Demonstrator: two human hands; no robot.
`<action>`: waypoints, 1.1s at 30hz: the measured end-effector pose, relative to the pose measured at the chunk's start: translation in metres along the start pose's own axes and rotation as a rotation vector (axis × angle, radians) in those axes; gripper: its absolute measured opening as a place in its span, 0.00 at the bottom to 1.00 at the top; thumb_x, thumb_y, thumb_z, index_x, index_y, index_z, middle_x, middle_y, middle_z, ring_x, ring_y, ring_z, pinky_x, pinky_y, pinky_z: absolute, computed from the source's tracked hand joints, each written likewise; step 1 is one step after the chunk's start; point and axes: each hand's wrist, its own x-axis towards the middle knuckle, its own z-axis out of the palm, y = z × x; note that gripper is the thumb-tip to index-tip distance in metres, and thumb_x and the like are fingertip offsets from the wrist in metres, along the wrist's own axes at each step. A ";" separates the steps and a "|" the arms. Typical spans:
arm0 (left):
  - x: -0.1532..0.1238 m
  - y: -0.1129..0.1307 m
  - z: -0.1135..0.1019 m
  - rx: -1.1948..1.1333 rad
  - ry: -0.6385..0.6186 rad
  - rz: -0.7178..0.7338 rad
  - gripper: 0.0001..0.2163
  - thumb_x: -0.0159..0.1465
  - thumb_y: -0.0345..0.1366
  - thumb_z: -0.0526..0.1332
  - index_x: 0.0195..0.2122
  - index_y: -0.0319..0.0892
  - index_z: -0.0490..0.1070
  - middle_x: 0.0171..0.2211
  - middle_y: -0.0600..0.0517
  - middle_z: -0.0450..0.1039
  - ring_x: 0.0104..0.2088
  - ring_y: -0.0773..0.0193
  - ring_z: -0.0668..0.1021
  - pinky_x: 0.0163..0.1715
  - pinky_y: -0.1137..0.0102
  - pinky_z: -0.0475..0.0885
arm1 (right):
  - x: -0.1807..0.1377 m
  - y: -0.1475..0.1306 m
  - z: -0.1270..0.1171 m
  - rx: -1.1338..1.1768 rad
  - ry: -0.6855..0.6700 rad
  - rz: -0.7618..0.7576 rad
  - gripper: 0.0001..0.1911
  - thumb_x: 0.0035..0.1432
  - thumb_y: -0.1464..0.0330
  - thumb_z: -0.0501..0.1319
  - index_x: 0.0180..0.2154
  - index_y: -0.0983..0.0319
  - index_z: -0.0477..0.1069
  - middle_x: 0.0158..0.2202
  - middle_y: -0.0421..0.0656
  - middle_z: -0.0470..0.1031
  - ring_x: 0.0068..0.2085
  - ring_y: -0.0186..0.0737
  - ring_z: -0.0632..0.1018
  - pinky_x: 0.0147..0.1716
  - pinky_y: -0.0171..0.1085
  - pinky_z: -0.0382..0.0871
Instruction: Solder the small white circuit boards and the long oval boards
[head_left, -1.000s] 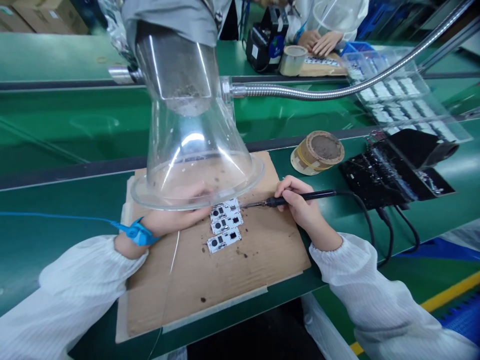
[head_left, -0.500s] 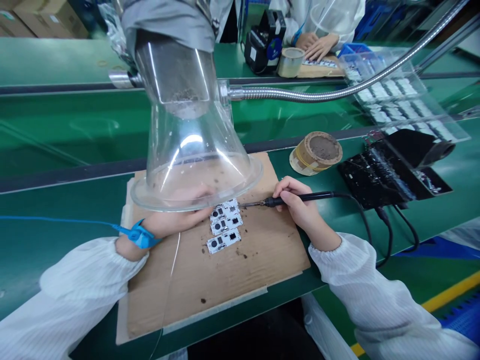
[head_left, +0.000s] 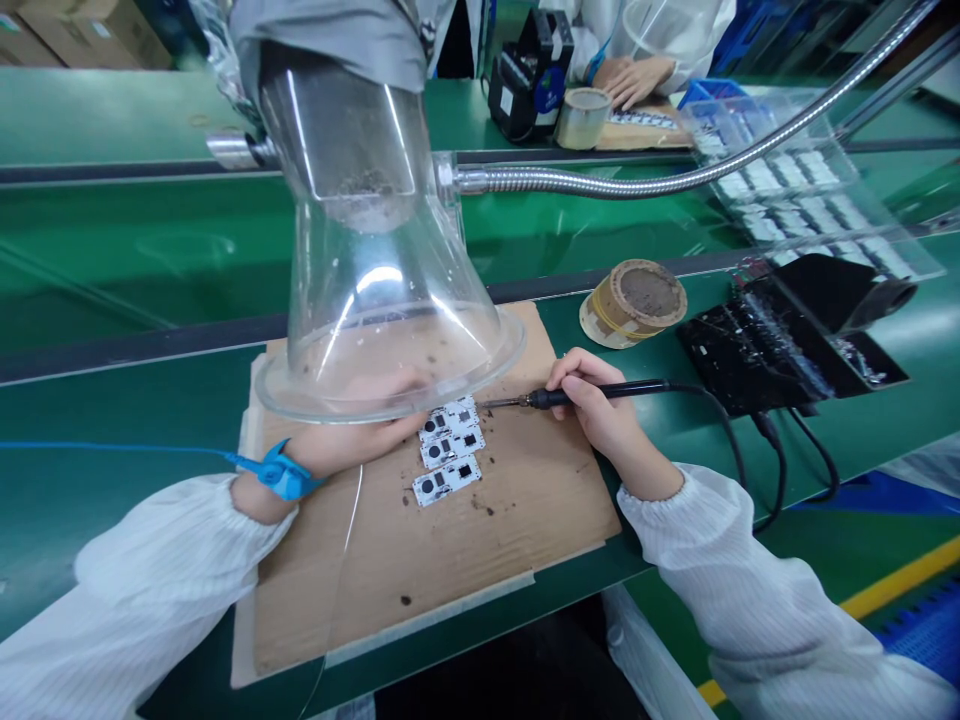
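My right hand (head_left: 600,405) is closed around the black handle of a soldering iron (head_left: 559,398), whose tip points left at the top of several small white circuit boards (head_left: 448,478). The boards lie one below another on a brown cardboard sheet (head_left: 420,580). My left hand (head_left: 360,440) is left of the boards, its fingers partly seen through the rim of a clear fume hood (head_left: 390,290). A thin solder wire (head_left: 350,525) runs down from this hand, which is closed on it. A blue wrist strap (head_left: 283,472) circles my left wrist.
Right of the cardboard stand a round tan container (head_left: 634,303) and a black soldering stand (head_left: 780,345) with cables. A metal flexible arm (head_left: 600,185) crosses above. Clear trays of white parts (head_left: 802,200) stand back right. Across the bench, a co-worker's hands (head_left: 634,82) rest over boards.
Both hands, the soldering iron and the boards hold nearly the same positions. The view has shifted very slightly. The co-worker's hands have moved a little.
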 end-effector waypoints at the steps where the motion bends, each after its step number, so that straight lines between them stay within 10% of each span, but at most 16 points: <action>1: 0.000 0.000 0.001 0.001 0.001 -0.004 0.16 0.76 0.49 0.59 0.36 0.45 0.74 0.29 0.52 0.74 0.32 0.59 0.75 0.41 0.61 0.75 | 0.000 0.000 0.000 0.004 0.004 0.000 0.12 0.72 0.59 0.66 0.36 0.59 0.77 0.29 0.38 0.75 0.23 0.33 0.74 0.24 0.34 0.63; 18: -0.004 -0.008 0.014 -0.033 0.110 0.003 0.12 0.75 0.47 0.62 0.42 0.46 0.76 0.30 0.52 0.76 0.34 0.58 0.78 0.38 0.63 0.77 | 0.000 -0.004 0.002 -0.068 0.009 0.022 0.14 0.71 0.56 0.66 0.35 0.58 0.76 0.29 0.38 0.75 0.24 0.35 0.74 0.25 0.35 0.65; 33: -0.006 0.003 -0.007 -0.214 0.046 0.036 0.14 0.78 0.48 0.60 0.49 0.44 0.80 0.48 0.47 0.84 0.50 0.54 0.84 0.57 0.58 0.79 | 0.003 0.007 -0.003 0.029 0.162 0.035 0.18 0.70 0.50 0.67 0.36 0.58 0.75 0.26 0.36 0.72 0.23 0.34 0.71 0.24 0.35 0.64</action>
